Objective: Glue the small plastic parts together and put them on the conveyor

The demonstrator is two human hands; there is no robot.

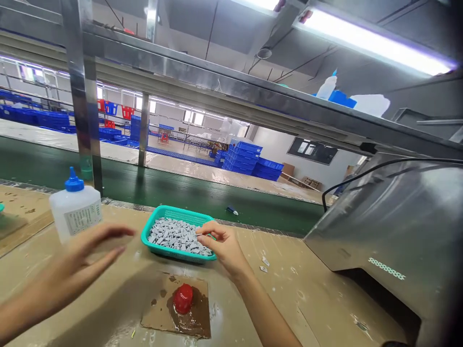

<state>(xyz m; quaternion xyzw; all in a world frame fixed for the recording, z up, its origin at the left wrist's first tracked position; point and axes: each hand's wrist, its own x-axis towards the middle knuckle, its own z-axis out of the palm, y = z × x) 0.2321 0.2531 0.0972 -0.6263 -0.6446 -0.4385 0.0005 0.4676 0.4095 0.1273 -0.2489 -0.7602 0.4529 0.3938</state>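
My left hand [81, 267] is raised over the table, thumb and fingers apart, with nothing between them; it is slightly blurred and close to a white squeeze bottle [77, 212] with a blue cap. Over the right end of a green plastic basket [177, 253], my right hand [220, 243] pinches a small grey plastic part [198, 234], mostly hidden by the fingertips. Many similar grey parts [173, 233] fill the basket. In front of it, a red cap-like cup [183, 299] sits on a wet square of cardboard [157, 315].
Two loose grey parts [264, 269] lie right of the basket. Behind the table runs a green conveyor belt [173, 185] with a small dark-blue item [232, 210] on it. A metal machine housing [394, 217] stands at the right. A steel post [82, 96] rises behind the bottle.
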